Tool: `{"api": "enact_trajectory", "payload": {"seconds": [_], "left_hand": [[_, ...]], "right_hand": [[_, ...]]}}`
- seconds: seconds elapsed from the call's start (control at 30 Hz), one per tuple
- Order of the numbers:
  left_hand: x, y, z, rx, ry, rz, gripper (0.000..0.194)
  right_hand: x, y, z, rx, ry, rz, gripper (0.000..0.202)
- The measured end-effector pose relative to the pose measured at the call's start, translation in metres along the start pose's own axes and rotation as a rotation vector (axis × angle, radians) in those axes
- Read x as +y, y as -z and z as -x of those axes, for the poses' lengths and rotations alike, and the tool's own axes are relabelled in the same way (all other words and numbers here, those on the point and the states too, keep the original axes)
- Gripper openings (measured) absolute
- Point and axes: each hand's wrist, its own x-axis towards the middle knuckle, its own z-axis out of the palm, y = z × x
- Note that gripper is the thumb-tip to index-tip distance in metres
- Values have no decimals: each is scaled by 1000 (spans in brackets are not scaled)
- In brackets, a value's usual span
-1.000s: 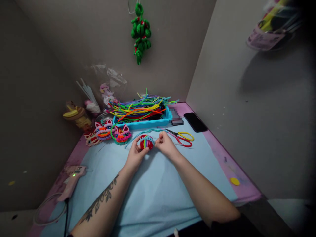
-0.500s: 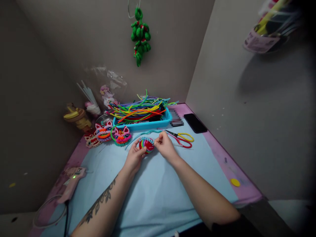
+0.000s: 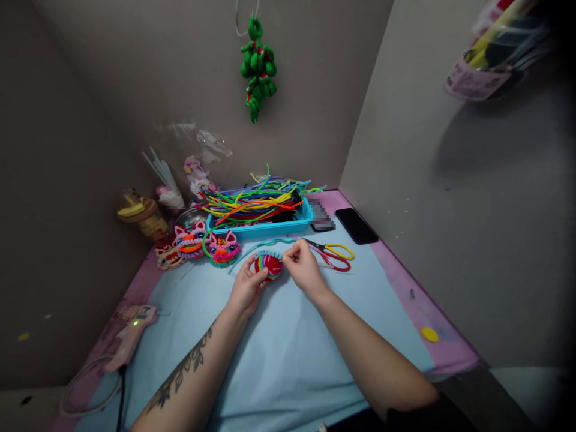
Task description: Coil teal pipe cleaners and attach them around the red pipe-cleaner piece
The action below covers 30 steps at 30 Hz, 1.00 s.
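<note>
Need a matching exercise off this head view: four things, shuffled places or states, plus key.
1. Striped piece
2. Scissors
3. Tray
4. Glue gun

A. Blue, heaped with coloured strands
B. Green light showing
C. In the left hand
D. One yellow handle, one red

Pairs: 1-C, 2-D, 3-A, 4-B

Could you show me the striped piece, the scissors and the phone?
Striped piece (image 3: 271,266), head view: its red part.
Scissors (image 3: 323,247), head view: where blades meet handles.
Phone (image 3: 357,226), head view: its black face.
</note>
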Motion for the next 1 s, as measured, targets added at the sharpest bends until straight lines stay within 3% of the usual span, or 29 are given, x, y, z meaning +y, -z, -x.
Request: {"api": "enact_trajectory", "payload": {"seconds": [0.2,0.4,0.67,0.87,1.0], "left_hand": [[0,0,0,4,1,2,68],[2,-2,2,-24,-21,-16,69],[1,-1,2,-38,-59,-31,65],[-3,2,0,-58,-112,-87,72],[-7,3,-1,-78,-175,-138,74]], "right_hand": [[-2,1,0,-48,-16,-12,23],[-4,0,4,-37,1,139,19],[-8,-3,10,-36,201,349,10],[-1,-1,2,-16,-24,184,19],[5,1,-2,-60,-97,79,25]]}}
